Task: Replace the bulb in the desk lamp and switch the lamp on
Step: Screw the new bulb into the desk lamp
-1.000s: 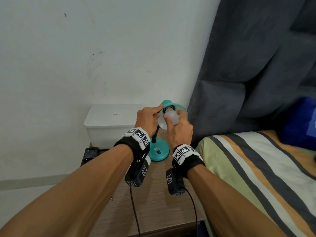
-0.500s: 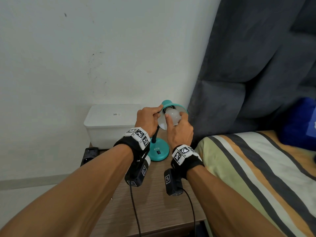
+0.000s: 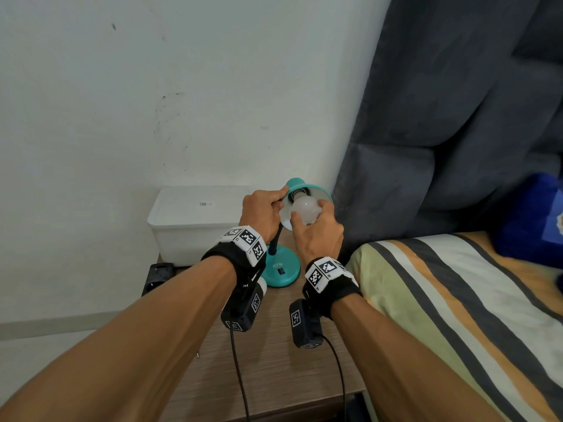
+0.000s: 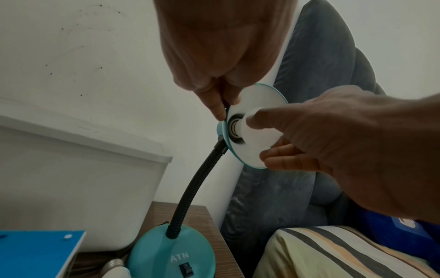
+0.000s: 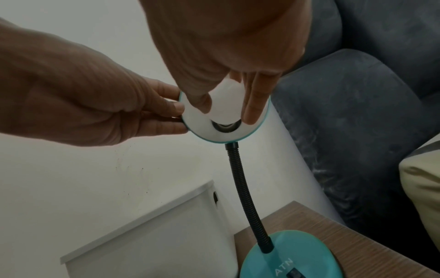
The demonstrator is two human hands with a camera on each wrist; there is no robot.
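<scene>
Beside the bed, one desk [image 3: 274, 354] carries one teal lamp [image 3: 281, 269]. My left hand [image 3: 259, 213] grips its shade [image 4: 257, 105]; my right hand [image 3: 318, 233] pinches one bulb [image 3: 306, 210] at the socket. A second bulb [image 4: 116, 270] lies by the lamp base.

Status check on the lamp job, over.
Left hand grips lamp shade at its rim. Right hand holds bulb at the socket, lamp unlit. Spare bulb lies beside lamp base. Nothing in the way.

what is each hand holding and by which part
Right hand grips the bulb round its globe; left hand holds the lamp shade at its rim.
</scene>
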